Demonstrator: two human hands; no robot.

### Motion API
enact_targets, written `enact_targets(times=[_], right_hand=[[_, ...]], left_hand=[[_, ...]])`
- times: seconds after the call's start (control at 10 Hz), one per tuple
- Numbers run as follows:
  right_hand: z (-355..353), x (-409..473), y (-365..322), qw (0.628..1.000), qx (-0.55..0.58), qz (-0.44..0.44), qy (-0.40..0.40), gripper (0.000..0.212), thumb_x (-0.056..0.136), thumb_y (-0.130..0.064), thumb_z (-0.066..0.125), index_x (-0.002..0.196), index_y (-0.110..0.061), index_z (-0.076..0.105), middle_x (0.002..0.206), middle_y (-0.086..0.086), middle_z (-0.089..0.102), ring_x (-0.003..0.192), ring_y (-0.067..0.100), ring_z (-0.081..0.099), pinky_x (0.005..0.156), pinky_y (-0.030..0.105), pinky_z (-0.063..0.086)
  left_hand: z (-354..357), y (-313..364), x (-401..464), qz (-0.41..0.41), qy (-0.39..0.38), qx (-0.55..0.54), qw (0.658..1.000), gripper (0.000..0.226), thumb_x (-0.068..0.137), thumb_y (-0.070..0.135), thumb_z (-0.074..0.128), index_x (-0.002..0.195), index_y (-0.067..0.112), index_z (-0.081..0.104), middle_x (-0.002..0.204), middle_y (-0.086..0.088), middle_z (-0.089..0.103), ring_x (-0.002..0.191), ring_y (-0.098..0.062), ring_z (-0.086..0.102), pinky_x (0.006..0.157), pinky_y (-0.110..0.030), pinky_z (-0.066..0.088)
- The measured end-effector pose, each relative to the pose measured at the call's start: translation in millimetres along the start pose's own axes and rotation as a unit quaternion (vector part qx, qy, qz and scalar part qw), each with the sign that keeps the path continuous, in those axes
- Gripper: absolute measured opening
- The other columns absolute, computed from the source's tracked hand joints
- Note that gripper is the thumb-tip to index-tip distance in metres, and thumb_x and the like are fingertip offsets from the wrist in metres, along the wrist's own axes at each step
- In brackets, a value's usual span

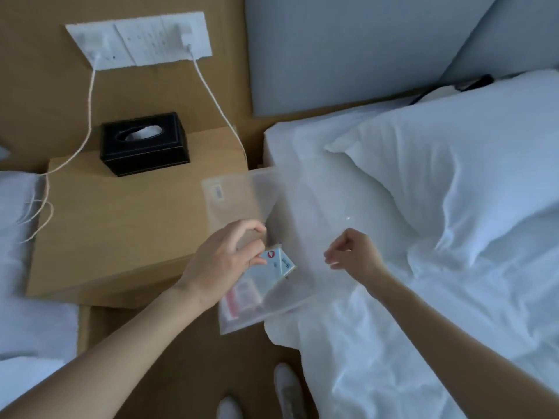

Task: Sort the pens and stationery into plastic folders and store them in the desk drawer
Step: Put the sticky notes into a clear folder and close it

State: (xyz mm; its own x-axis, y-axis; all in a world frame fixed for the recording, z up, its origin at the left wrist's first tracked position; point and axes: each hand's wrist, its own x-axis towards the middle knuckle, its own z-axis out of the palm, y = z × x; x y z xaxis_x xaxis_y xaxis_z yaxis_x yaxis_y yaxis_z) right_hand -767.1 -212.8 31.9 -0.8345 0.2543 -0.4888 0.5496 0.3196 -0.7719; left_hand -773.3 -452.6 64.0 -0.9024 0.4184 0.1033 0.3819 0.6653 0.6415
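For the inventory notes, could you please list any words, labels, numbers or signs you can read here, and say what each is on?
None can be read.
Small white packet in the left hand: a red mark and blue print, too blurred to read.
Plastic folder: a small label near its top corner, too blurred.
Papers inside the folder: red and pink printing, illegible.
Wall socket panel: faint marks, unreadable.

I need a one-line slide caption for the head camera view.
Left hand slips a small packet into a clear plastic folder held by the right hand.
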Motion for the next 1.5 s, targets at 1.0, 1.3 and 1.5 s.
enact_targets(times=[1.0, 1.3, 1.5], right_hand=[[-156, -78, 212, 0.935, 0.122, 0.177, 0.283, 0.035, 0.086, -0.018, 0.064, 0.116, -0.008, 0.049, 0.082, 0.0, 0.063, 0.08, 0.026, 0.067, 0.077, 0.045, 0.056], [-182, -51, 220, 0.928, 0.15, 0.146, 0.308, 0.009, 0.084, -0.004, 0.064, 0.093, -0.006, 0.064, 0.071, 0.006, 0.064, 0.048, 0.008, 0.057, 0.045, 0.019, 0.046], [-211, -49, 211, 0.914, 0.147, 0.105, 0.364, 0.012, 0.082, -0.008, 0.069, 0.081, -0.019, 0.065, 0.071, -0.001, 0.067, 0.055, 0.008, 0.06, 0.055, 0.021, 0.048]], left_hand=[[241, 133, 28, 0.398, -0.115, 0.01, 0.91, 0.012, 0.079, 0.017, 0.071, 0.083, 0.016, 0.059, 0.103, -0.002, 0.058, 0.083, -0.018, 0.055, 0.065, -0.023, 0.043], [262, 146, 40, 0.38, -0.133, 0.025, 0.915, 0.017, 0.071, 0.015, 0.08, 0.078, 0.013, 0.065, 0.098, -0.004, 0.064, 0.081, -0.018, 0.058, 0.066, -0.024, 0.046], [279, 176, 57, 0.343, -0.162, 0.016, 0.925, 0.023, 0.065, 0.017, 0.085, 0.079, 0.011, 0.067, 0.098, -0.007, 0.065, 0.08, -0.023, 0.063, 0.065, -0.027, 0.05]])
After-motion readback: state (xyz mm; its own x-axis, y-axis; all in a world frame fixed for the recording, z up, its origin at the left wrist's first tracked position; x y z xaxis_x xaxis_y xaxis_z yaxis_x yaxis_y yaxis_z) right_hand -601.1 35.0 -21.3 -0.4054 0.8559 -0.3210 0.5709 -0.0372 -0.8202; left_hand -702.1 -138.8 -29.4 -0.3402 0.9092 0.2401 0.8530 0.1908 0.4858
